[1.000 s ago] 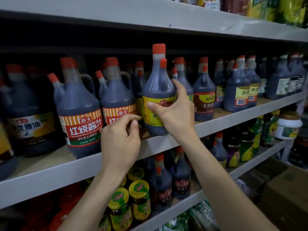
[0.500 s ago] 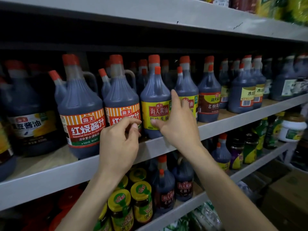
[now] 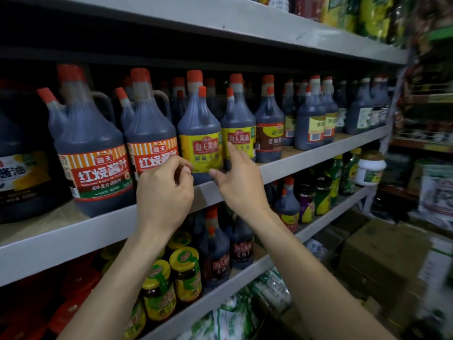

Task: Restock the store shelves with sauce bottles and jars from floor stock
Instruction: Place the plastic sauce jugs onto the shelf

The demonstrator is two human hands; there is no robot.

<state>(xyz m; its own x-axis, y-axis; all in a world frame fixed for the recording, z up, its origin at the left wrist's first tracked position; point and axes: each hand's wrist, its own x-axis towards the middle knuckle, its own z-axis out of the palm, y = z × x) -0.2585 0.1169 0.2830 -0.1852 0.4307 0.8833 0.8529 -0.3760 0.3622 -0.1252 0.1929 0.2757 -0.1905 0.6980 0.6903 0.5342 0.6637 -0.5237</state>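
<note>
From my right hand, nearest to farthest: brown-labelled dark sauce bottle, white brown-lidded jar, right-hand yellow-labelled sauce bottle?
1. Right-hand yellow-labelled sauce bottle, at right hand forefinger.
2. Brown-labelled dark sauce bottle, next rightward.
3. White brown-lidded jar, lower shelf, far right.

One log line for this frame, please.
yellow-label bottle: upright on middle shelf | right hand: straight fingers on label | left hand: curled beside it, nothing held

Note that the scene is dim overall. Frontal light reaches the yellow-labelled bottle (image 3: 199, 133), whose label reads legibly; the recess beneath the upper shelf (image 3: 220, 18) is near black. Expect wide-angle bowing of shelf edges towards the borders. At your right margin, the cardboard boxes (image 3: 382, 253) are smeared by blur.
</note>
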